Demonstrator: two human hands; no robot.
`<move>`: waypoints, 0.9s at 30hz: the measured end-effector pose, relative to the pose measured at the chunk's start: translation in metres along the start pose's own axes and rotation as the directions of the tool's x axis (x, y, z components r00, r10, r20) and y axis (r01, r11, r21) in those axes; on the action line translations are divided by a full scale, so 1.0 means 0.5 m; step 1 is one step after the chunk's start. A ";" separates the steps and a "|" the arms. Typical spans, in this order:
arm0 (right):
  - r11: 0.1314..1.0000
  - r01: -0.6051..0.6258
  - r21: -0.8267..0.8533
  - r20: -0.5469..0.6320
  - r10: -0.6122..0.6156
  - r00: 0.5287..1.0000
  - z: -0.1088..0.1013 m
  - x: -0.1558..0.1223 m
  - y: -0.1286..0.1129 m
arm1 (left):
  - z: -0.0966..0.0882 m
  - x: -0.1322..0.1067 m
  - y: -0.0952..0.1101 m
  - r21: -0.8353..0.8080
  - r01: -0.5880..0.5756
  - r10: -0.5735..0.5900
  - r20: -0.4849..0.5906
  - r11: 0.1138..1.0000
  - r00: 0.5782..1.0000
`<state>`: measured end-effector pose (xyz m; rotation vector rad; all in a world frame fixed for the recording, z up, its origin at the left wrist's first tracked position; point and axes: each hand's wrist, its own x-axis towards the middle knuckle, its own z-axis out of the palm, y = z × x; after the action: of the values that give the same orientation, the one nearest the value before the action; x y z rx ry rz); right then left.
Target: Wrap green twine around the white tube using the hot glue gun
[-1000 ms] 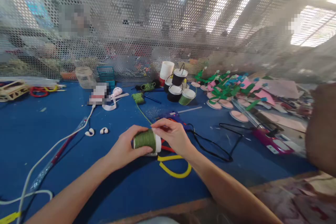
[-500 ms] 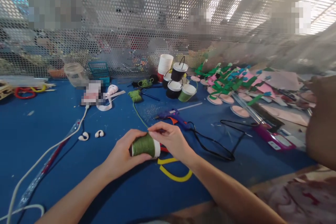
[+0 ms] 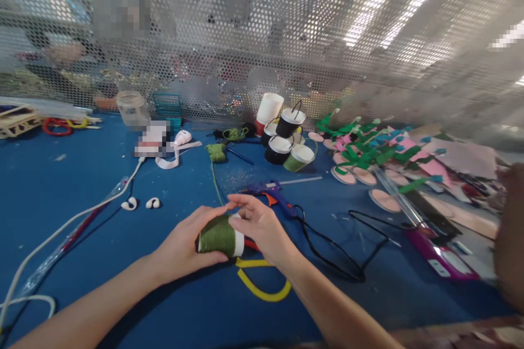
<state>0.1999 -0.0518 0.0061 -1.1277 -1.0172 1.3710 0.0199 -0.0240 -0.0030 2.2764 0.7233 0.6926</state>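
Right hand has opened from its pinch since the earlier frame, fingers now stretched to the left hand's fingertips; cup sits slightly further left relative to the glue gun. Left hand is curled around the cup, fingers above, thumb below. Right is half open, thumb at the white rim; can't tell if it has the yarn strand. Cup lies on its side in the hands, over the near-middle counter, green yarn around it. For winding, I'd keep light, even tension, lay each turn flush against the last, and pin the strand before any regrip. Counts: one cup in hand, one yarn ball feeding it, one glue gun, two white earbuds, one stack of white cups, at least four small buckets, rear ones partly hidden.
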 end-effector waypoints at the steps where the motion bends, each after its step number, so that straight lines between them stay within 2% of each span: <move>1: 1.000 -0.026 0.015 0.014 0.026 1.000 0.000 -0.001 -0.003 | -0.001 0.000 0.001 0.013 -0.008 0.008 0.016 1.000 1.000; 4: 0.997 -0.072 0.041 0.047 0.070 0.996 0.000 -0.004 -0.008 | -0.005 0.002 0.005 0.044 -0.025 0.023 0.046 0.999 0.999; 9: 0.996 -0.073 0.042 0.091 0.068 0.994 0.002 -0.010 -0.008 | -0.012 0.005 0.010 0.116 -0.071 0.058 0.112 0.991 0.992; 14: 1.000 -0.014 -0.012 0.092 0.015 0.996 0.002 -0.003 -0.005 | -0.013 0.010 0.009 0.172 -0.117 0.108 0.060 0.978 0.992; 17: 0.985 0.064 -0.162 -0.034 -0.071 0.997 -0.012 0.012 -0.008 | -0.015 0.014 0.007 0.214 -0.099 0.099 0.011 0.972 0.995; 21: 0.928 0.154 -0.340 -0.237 -0.243 0.941 -0.054 0.034 -0.028 | -0.018 0.016 0.004 0.245 -0.064 0.078 -0.049 0.967 0.996; 25: 0.906 0.208 -0.370 -0.320 -0.334 0.887 -0.079 0.039 -0.050 | -0.021 0.017 0.003 0.232 -0.024 0.037 -0.050 0.972 0.998; 27: 0.891 0.222 -0.396 -0.308 -0.357 0.882 -0.075 0.034 -0.053 | -0.022 0.017 0.004 0.236 -0.006 0.018 -0.052 0.972 0.998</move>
<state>0.2415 -0.0324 0.0228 -1.3677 -1.1196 0.7052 0.0195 -0.0151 0.0081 2.4871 0.8579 0.7078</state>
